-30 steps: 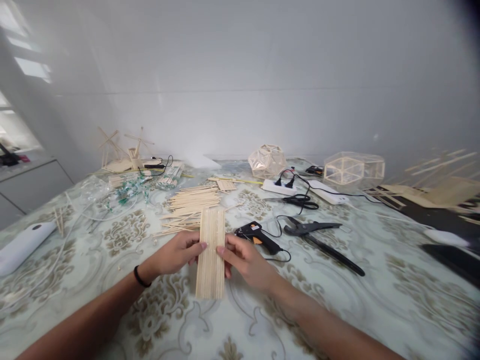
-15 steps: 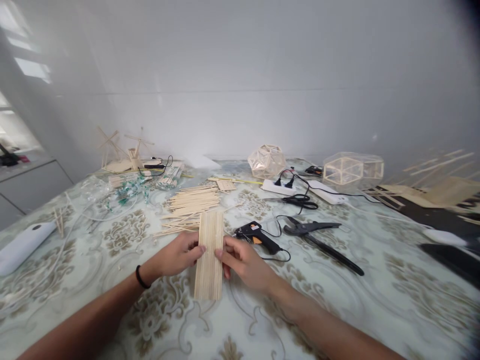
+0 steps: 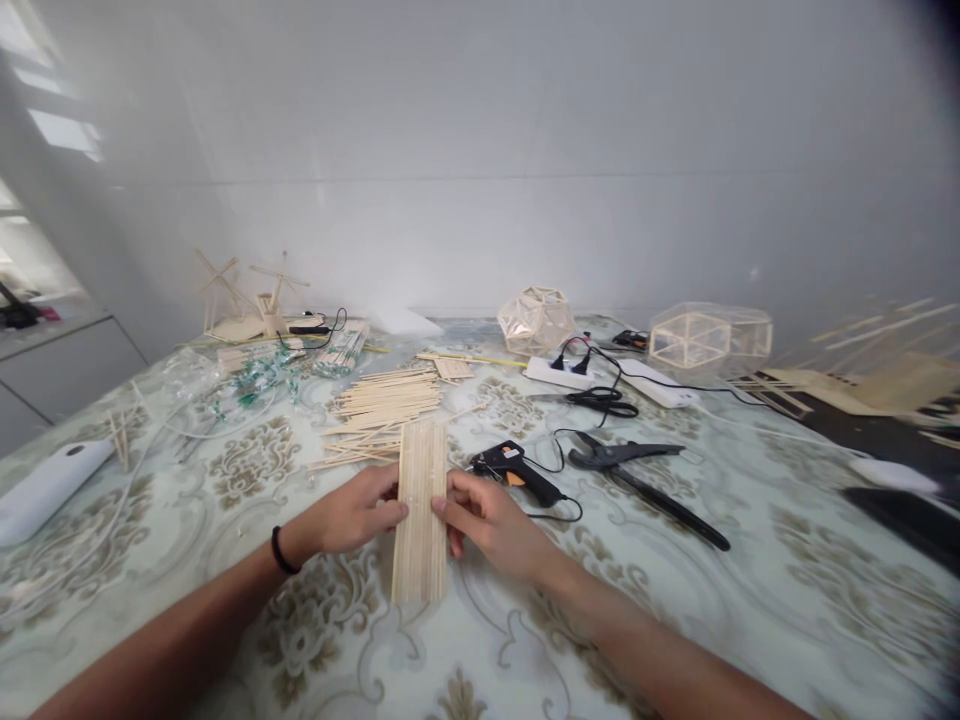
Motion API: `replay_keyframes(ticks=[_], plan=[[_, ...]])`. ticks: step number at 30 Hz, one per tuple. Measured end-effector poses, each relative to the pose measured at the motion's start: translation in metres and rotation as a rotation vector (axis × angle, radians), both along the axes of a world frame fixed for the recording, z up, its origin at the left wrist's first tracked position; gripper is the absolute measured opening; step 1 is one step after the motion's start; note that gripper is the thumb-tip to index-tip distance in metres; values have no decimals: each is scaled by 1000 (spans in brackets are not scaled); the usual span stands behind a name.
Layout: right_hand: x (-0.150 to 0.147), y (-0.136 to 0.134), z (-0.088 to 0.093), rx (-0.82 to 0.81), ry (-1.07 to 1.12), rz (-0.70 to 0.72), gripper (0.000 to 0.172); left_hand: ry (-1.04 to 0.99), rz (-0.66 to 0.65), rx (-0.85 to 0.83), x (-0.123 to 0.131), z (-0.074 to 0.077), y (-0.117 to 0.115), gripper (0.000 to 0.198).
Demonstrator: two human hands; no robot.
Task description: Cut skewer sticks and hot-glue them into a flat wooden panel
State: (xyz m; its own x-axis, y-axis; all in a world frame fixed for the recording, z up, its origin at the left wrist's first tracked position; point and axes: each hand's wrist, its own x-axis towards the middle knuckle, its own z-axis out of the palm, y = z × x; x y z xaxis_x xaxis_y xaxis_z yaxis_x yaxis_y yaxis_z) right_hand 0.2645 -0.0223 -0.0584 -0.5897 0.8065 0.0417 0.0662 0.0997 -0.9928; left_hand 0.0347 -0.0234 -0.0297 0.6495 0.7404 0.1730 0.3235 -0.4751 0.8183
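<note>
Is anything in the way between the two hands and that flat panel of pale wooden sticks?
Nothing visible. The left hand and right hand touch the flat panel of pale wooden sticks, one at each long edge. The black-and-orange glue gun lies off to the right, not between them.

L hand (image 3: 351, 516), R hand (image 3: 491, 522) side by side, palms down, fingers (image 3: 394, 512) curled inward; both forearms stretched fwd.

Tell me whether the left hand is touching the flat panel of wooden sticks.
Touching. In the head view the left hand presses its fingertips on the left edge of the stick panel; the right hand holds the opposite edge.
</note>
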Motion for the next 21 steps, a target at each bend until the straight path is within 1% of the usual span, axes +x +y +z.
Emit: replay_keyframes(ticks=[5,12,16,21], plan=[[1,0,1,-23,-32,39,47,63,29,47,-2,-5,2,34],[0,-2,2,-35,-61,55,45,91,58,64,-1,-4,3,35],[-1,-3,3,-10,-76,54,42,119,82,52,-2,-6,4,33],[0,-5,4,23,-114,34,40,110,59,46,-3,-7,4,32]])
